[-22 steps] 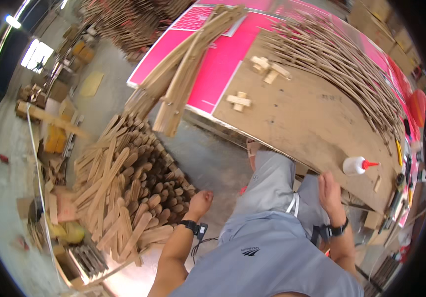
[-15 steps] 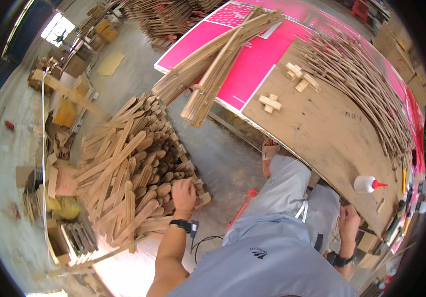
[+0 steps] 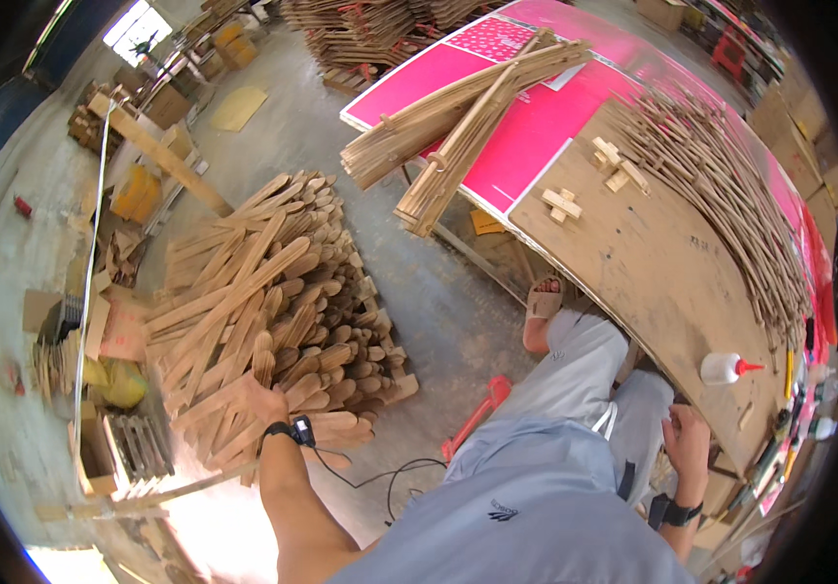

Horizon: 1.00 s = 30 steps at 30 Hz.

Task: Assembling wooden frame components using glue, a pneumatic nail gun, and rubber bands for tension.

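Note:
My left hand [image 3: 257,401] reaches onto a big heap of wooden slats [image 3: 244,282] with rounded ends, at the left. It touches slats at the near side of the heap, close to one slat end [image 3: 262,356] that points up. Its fingers are hidden among the wood, so I cannot tell whether they grip one. My right hand [image 3: 688,440] hangs by my thigh beside the table's near edge, fingers loosely bent and apart, holding nothing I can see. A white squeeze bottle with a red tip [image 3: 721,368] stands on the table near it.
The table [image 3: 623,253] carries small wooden cross pieces [image 3: 561,204], many thin sticks [image 3: 730,204] and bundled long slats [image 3: 468,127] jutting past its edge. A red metal bar [image 3: 477,417] and a black cable [image 3: 380,479] lie on the floor. Cardboard boxes [image 3: 112,326] stand at left.
My left hand has moved left and slightly down, from the right edge of the slat heap onto its near part. My right hand stays by the table edge. The view has shifted slightly.

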{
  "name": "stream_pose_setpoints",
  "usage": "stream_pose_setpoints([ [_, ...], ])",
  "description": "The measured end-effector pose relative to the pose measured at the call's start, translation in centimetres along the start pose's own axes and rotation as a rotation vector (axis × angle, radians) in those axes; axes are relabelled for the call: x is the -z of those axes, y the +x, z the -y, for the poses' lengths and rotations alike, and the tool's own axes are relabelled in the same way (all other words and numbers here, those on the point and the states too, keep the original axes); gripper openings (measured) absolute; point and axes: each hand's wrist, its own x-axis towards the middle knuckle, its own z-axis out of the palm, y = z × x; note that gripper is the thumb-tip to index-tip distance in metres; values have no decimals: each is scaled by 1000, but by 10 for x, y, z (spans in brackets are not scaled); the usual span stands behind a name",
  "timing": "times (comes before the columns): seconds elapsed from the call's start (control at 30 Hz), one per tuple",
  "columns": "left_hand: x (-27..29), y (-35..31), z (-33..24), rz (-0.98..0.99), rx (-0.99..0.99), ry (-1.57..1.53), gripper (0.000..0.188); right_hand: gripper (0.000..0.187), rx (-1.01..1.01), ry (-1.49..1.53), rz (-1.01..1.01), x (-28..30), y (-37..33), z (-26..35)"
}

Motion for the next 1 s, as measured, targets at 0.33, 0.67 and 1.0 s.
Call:
stream_pose_setpoints([
  [0.33,65,28,1,-310,-319,-15,66,23,43,-1,-44,-6,-11,7],
  [0.67,237,-52,-321,-18,-971,-631,48,31,332,259,85,-18,-17,62],
  [1.0,238,-263,-467,394,-1652,-488,61,65,439,1378,130,-26,-4,134],
])
